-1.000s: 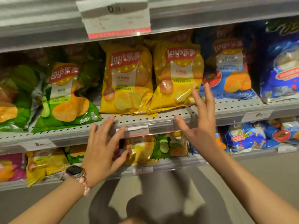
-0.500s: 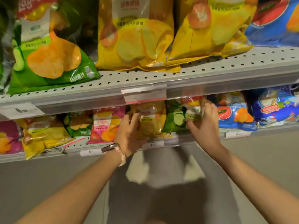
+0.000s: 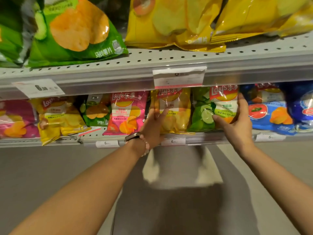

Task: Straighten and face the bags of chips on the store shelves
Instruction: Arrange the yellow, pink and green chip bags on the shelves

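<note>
Where the lower shelf runs: we see a grey perforated metal lower shelf (image 3: 94,135) carrying a row of small glossy chip bags, with paper price labels clipped along its front edge.
Left hand: our left hand (image 3: 155,128) lies with straight fingers flat against the front of the small yellow foil chip bag (image 3: 176,114); it presses the bag and does not curl around it. A dark wristwatch (image 3: 133,136) and a pale beaded bracelet sit on that wrist.
Right hand: our right hand (image 3: 237,123) grips the small green cucumber-print chip bag (image 3: 205,112), thumb across the lower front, fingers wrapped round the bag's right edge.
Task bags: the yellow and green bags stand upright, side by side and touching, logos facing us, at the middle of the lower shelf.
Neighbours, left: a small pink chip bag (image 3: 127,114) stands just beside the yellow one; further left we see a small green bag (image 3: 95,112) set back, a tilted yellow bag (image 3: 59,119) overhanging the shelf edge, and a magenta bag (image 3: 15,121).
Neighbours, right: a small blue tomato-print chip bag (image 3: 269,111) stands just beside the right hand.
Upper shelf: a grey perforated upper shelf (image 3: 169,60) holds a large green chip bag (image 3: 74,31) and large yellow chip bags (image 3: 172,22); a white price tag (image 3: 179,77) hangs on its front rail.
</note>
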Demonstrator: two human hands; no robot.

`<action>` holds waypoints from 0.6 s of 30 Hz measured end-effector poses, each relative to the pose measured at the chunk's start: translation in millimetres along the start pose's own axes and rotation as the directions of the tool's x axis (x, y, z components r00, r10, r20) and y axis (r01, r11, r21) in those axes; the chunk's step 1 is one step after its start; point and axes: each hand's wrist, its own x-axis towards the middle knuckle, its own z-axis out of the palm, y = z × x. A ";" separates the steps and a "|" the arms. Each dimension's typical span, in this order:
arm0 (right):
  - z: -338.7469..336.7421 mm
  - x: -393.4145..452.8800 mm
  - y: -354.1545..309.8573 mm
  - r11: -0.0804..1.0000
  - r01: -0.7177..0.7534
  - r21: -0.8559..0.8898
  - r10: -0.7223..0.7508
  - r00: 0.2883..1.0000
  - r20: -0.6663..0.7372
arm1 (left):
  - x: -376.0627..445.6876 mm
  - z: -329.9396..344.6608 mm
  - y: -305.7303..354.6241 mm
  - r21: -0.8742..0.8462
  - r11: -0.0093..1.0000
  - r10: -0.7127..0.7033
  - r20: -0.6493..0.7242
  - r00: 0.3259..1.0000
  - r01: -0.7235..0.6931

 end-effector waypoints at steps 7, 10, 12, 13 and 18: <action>-3.2 -18.5 -28.2 0.994 0.089 0.066 -0.089 0.996 -0.006 | -12.8 -37.1 -19.2 0.192 0.981 0.068 -0.187 0.980 -0.031; 3.2 -26.2 -43.4 0.994 0.099 0.056 -0.100 0.995 0.025 | -24.2 -50.8 -33.2 0.227 0.946 -0.155 -0.305 0.940 0.230; 10.2 -34.8 -51.4 0.993 0.106 0.056 -0.107 0.994 0.027 | -30.8 -56.4 -40.9 0.174 0.911 -0.300 -0.345 0.889 0.375; 14.0 -39.2 -55.6 0.992 0.111 0.058 -0.113 0.993 0.028 | -32.5 -58.0 -45.9 0.136 0.901 -0.347 -0.348 0.871 0.413; 41.2 -51.2 -73.3 0.987 0.158 -0.003 -0.158 0.987 0.029 | -28.9 -61.0 -77.8 -0.167 0.876 -0.477 -0.169 0.862 0.452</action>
